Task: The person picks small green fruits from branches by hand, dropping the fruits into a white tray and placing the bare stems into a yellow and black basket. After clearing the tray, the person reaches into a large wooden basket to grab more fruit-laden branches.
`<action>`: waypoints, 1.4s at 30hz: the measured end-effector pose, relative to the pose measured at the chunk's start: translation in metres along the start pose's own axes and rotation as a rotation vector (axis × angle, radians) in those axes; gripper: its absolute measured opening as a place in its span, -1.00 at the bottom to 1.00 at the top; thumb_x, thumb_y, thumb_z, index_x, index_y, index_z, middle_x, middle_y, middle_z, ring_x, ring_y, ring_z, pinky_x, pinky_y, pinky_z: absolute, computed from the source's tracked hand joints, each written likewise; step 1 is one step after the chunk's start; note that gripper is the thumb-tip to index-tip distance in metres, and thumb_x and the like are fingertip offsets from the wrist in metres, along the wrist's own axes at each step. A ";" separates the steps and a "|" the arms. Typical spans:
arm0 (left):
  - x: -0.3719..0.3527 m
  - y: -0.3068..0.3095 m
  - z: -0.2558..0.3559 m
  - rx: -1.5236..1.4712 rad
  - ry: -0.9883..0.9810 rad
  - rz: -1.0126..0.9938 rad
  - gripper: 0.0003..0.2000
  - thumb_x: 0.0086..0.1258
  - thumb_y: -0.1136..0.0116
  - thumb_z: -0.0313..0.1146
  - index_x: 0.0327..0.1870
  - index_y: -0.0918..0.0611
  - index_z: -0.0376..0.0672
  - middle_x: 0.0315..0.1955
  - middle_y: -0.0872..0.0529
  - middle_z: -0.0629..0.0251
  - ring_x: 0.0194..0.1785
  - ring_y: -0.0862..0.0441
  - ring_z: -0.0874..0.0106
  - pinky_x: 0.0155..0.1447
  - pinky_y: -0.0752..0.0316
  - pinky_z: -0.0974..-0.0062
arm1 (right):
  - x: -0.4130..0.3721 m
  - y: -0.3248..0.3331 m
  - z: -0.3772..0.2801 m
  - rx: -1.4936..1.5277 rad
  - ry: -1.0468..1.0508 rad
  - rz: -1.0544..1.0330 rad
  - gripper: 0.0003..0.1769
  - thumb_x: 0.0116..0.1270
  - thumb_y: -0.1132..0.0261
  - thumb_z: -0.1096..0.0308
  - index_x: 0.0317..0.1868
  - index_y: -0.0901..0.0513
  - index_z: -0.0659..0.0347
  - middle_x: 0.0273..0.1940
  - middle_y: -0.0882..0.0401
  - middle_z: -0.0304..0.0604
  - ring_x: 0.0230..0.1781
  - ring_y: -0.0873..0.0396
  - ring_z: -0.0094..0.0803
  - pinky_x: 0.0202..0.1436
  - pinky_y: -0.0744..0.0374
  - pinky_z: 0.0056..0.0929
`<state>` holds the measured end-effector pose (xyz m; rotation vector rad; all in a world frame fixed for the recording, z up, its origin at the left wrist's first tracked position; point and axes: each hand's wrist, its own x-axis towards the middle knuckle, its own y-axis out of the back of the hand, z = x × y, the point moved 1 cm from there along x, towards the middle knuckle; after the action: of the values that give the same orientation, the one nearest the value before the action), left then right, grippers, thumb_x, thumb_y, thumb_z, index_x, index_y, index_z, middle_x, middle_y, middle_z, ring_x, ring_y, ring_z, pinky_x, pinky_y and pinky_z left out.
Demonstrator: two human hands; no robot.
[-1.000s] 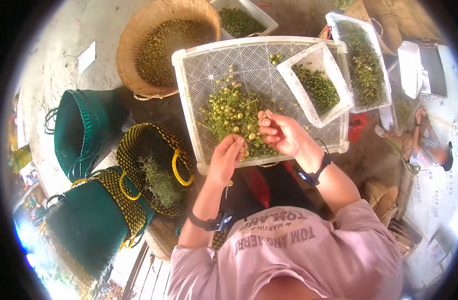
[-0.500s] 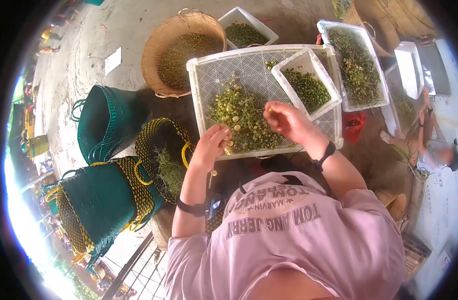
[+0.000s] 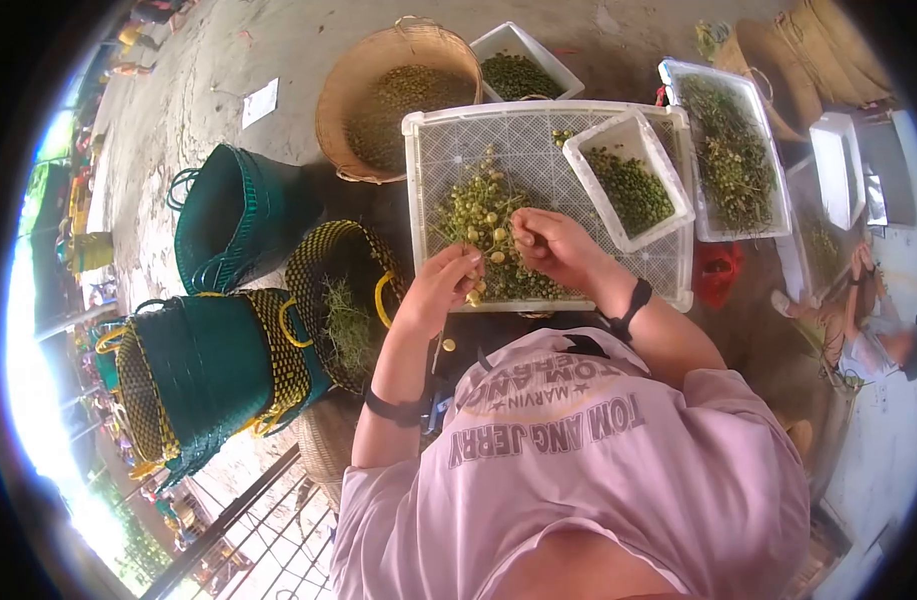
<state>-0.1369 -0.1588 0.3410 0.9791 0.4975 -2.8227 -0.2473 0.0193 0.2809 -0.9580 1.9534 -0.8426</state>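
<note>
My left hand (image 3: pixel 443 285) is closed on a sprig of round yellow-green fruits at the front left of the white mesh tray (image 3: pixel 538 128). Close to it on the right, my right hand (image 3: pixel 553 245) has its fingers pinched over the pile; what they hold is too small to make out. Between and behind both hands lies a pile of green stems with small round fruits (image 3: pixel 473 200). On the tray's right part a white foam box (image 3: pixel 628 185) contains loose green fruits.
A round wicker basket (image 3: pixel 403 100) and another white box (image 3: pixel 518 75) stand behind the tray. Green baskets (image 3: pixel 203 365) and a yellow-black basket (image 3: pixel 323 250) are at left. A foam box of stems (image 3: pixel 728 150) is at right. Another person (image 3: pixel 868 345) sits far right.
My right hand has moved left, nearer to my left hand, over the pile. The whole view has shifted slightly, with the tray appearing further right.
</note>
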 end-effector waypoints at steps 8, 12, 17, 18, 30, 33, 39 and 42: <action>-0.006 -0.005 0.002 0.014 0.026 0.035 -0.84 0.43 -0.09 -0.26 -0.31 -0.55 -0.14 -0.59 -0.39 0.53 -0.56 -0.24 0.69 -0.56 -0.03 0.70 | -0.005 -0.023 0.008 -0.342 -0.012 -0.008 -0.80 0.50 -0.07 0.16 -0.13 -0.51 0.07 -0.46 -0.37 -0.48 -0.54 -0.27 -0.74 -0.55 -0.20 -0.70; -0.010 0.000 0.004 0.060 0.051 -0.027 -0.83 0.47 -0.01 -0.24 -0.26 -0.53 -0.12 -0.59 -0.38 0.53 -0.58 -0.18 0.71 -0.55 0.00 0.70 | -0.014 -0.039 -0.001 -0.261 -0.056 -0.024 -0.81 0.50 -0.08 0.19 -0.24 -0.46 0.09 -0.50 -0.33 -0.46 -0.58 -0.23 -0.69 -0.56 -0.17 -0.67; -0.019 0.001 0.005 -0.035 0.012 -0.090 -0.81 0.50 0.02 -0.24 -0.26 -0.52 -0.15 -0.58 -0.35 0.54 -0.61 -0.13 0.72 -0.55 0.03 0.71 | -0.013 -0.022 -0.012 -0.025 -0.110 -0.044 -0.78 0.51 -0.04 0.18 -0.10 -0.50 0.13 -0.46 -0.44 -0.36 -0.56 -0.30 -0.60 -0.48 -0.29 -0.63; -0.021 0.000 0.006 -0.035 -0.011 -0.087 -0.81 0.50 0.02 -0.24 -0.26 -0.52 -0.15 -0.58 -0.35 0.54 -0.61 -0.13 0.72 -0.55 0.03 0.71 | -0.012 -0.023 -0.011 -0.044 -0.106 -0.057 -0.78 0.51 -0.04 0.18 -0.10 -0.50 0.13 -0.46 -0.44 -0.36 -0.56 -0.30 -0.60 -0.48 -0.29 -0.63; -0.039 -0.003 -0.007 -0.073 0.024 -0.185 -0.80 0.51 0.07 -0.24 -0.31 -0.46 -0.13 -0.57 -0.31 0.54 -0.61 -0.10 0.72 -0.57 0.04 0.70 | -0.017 -0.044 -0.006 -0.046 -0.044 -0.085 -0.82 0.48 -0.12 0.23 -0.20 -0.52 0.15 -0.48 -0.39 -0.37 -0.55 -0.27 -0.63 -0.51 -0.27 -0.66; -0.041 0.005 -0.012 -0.117 0.020 -0.188 -0.80 0.50 0.06 -0.23 -0.30 -0.49 -0.13 -0.55 -0.34 0.53 -0.60 -0.13 0.73 -0.57 0.02 0.71 | -0.022 -0.035 -0.012 0.176 -0.137 -0.146 -0.86 0.47 -0.13 0.29 -0.20 -0.52 0.16 -0.50 -0.36 -0.37 -0.57 -0.25 -0.63 -0.54 -0.25 -0.68; -0.041 0.005 -0.015 -0.114 -0.123 0.030 -0.78 0.48 0.04 -0.23 -0.32 -0.53 -0.15 -0.57 -0.39 0.52 -0.59 -0.19 0.71 -0.55 -0.05 0.70 | -0.029 -0.033 -0.002 -0.173 -0.004 -0.029 -0.83 0.38 -0.20 0.23 -0.16 -0.50 0.12 -0.41 -0.45 -0.36 -0.45 -0.40 -0.58 -0.43 -0.36 -0.58; -0.034 -0.006 -0.017 0.026 -0.232 0.092 -0.79 0.49 0.02 -0.26 -0.24 -0.56 -0.20 -0.48 -0.48 0.46 -0.52 -0.29 0.69 -0.47 -0.17 0.71 | -0.037 -0.050 0.012 -0.231 -0.065 0.007 -0.76 0.37 -0.24 0.14 -0.14 -0.49 0.08 -0.41 -0.44 -0.39 -0.44 -0.39 -0.59 -0.43 -0.34 -0.60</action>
<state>-0.1018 -0.1470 0.3508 0.6478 0.3795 -2.8153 -0.2058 0.0233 0.3285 -1.0966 2.0263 -0.5828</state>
